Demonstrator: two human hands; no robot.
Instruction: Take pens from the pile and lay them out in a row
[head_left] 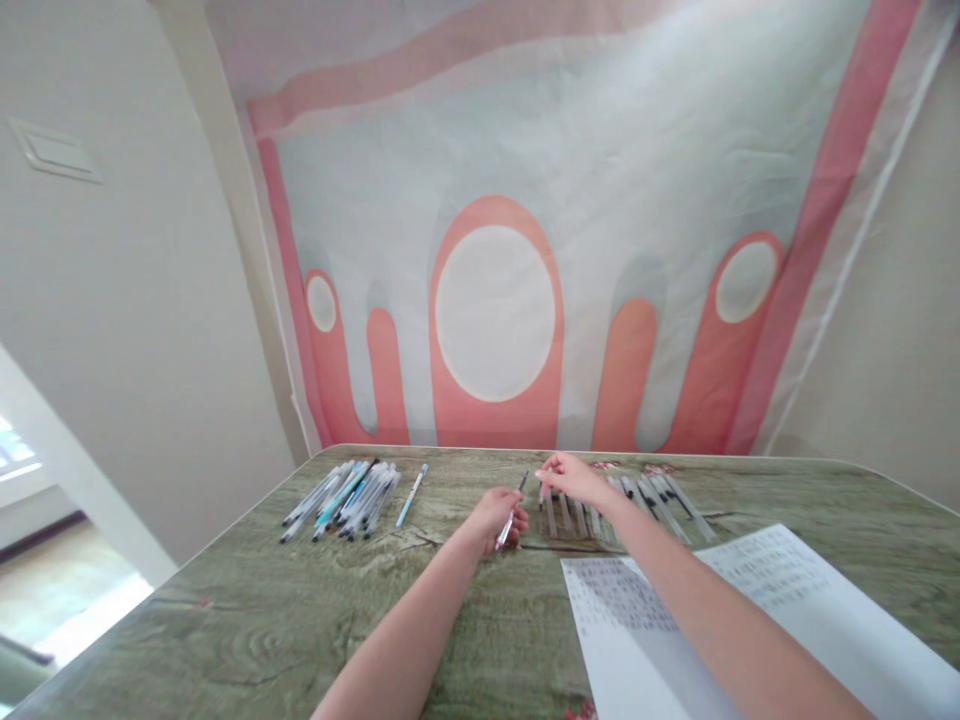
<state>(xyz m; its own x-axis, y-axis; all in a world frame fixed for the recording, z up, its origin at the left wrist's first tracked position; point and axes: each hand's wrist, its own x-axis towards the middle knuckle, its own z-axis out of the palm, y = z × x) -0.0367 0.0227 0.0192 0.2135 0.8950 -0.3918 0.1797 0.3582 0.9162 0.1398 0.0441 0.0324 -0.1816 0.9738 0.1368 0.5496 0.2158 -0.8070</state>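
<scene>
My left hand [501, 515] is closed around a slim pen [505, 530], which is tilted with its dark end pointing up and away. Close by on the right, my right hand [574, 476] has its thumb and fingertips pinched together. Whatever sits between those fingertips is too small to make out. Beneath and beyond the right hand lies a row of clear pens [568, 516], side by side, partly covered by the hand and forearm. A single light-blue pen [412, 496] lies apart, left of my left hand.
A loose pile of pens [346, 498], mostly clear with several blue ones, lies at the left of the wood-patterned table [247, 620]. Sheets of paper with printed or written lines [795, 600] lie at the right, under my right forearm. A patterned wall covering [495, 425] rises behind the table.
</scene>
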